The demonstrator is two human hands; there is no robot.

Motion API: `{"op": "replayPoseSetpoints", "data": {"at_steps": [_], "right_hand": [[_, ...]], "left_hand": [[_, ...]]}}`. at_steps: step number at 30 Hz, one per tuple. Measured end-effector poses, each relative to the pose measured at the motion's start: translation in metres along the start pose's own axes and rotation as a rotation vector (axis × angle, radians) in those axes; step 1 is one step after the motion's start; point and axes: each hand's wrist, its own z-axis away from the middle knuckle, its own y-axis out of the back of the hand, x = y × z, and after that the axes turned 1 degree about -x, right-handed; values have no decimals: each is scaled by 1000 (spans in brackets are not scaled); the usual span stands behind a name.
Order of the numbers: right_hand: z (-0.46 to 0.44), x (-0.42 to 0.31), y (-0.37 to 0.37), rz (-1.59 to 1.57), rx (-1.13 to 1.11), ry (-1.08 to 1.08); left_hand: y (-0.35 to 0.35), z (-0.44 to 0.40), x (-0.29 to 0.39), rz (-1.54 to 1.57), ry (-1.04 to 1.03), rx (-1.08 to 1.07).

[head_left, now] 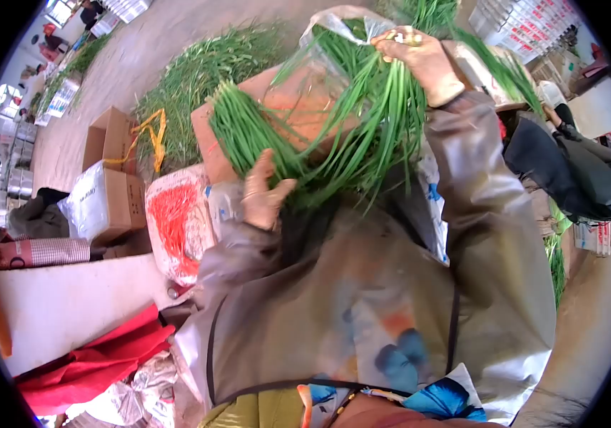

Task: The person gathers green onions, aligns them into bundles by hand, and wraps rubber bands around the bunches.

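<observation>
My right hand (420,60) is closed around the pale stem ends of a bunch of chives (398,107), whose green leaves hang down toward my lap. My left hand (264,194) is open, thumb and fingers apart, close to the lower end of a pile of chives (245,128). That pile lies on a reddish-brown board (209,143) in front of me. Behind the held bunch, a clear plastic bag (312,32) with more green leaves lies at the board's far side.
Loose green leaves (202,71) are heaped on the floor beyond the board. To the left are red ties (177,217) on a pale sack, a cardboard box (121,196) and yellow strapping (154,139). White crates (523,25) stand at the far right, near a dark bag (562,167).
</observation>
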Motion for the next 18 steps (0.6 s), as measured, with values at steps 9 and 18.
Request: {"op": "replayPoseSetpoints", "data": {"at_steps": [9, 18], "right_hand": [[8, -36, -72, -197, -401, -120], [28, -5, -116, 476, -437, -172]], "left_hand": [[16, -64, 170, 137, -362, -223], [-36, -62, 69, 1027, 573, -722]]}}
